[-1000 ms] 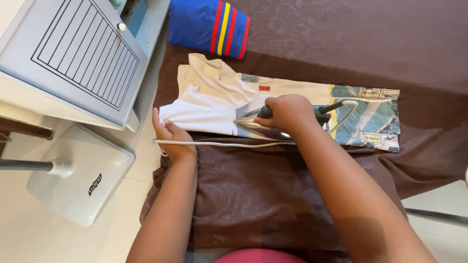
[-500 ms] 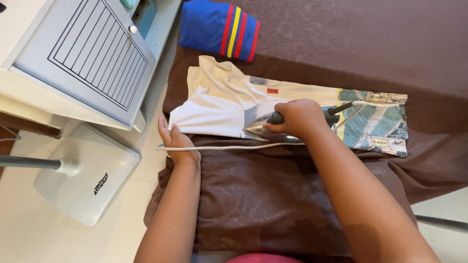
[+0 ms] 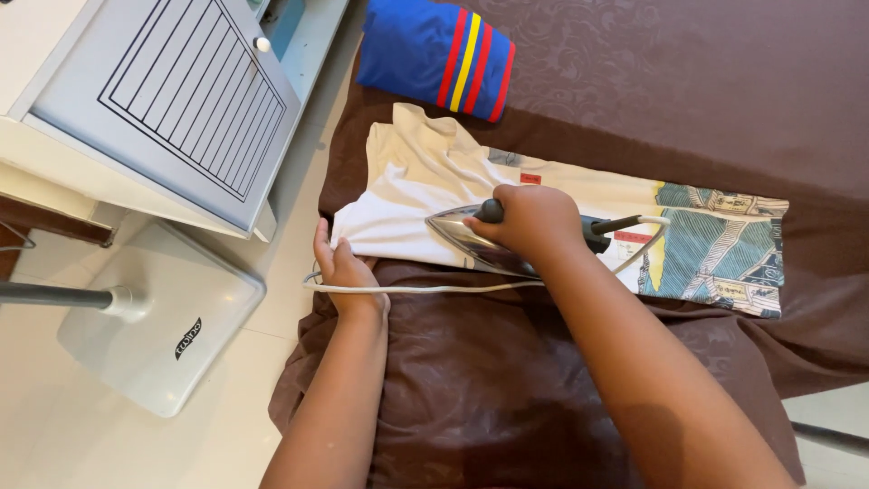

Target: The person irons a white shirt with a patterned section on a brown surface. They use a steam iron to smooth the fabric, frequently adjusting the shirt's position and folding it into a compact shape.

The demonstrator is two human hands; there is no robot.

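A cream T-shirt with a teal printed panel lies flat on a brown cloth. My right hand grips the dark handle of a silver clothes iron, which rests on the shirt's near edge. The iron's white cord runs left along the cloth. My left hand lies flat at the shirt's left corner, fingers on the fabric edge and over the cord.
A folded blue garment with red and yellow stripes sits beyond the shirt. A white cabinet door stands open at the left. Below it is a fan's white base on the tiled floor.
The iron and my right hand have slid left along the shirt toward my left hand. My left hand has stayed at the shirt's corner.
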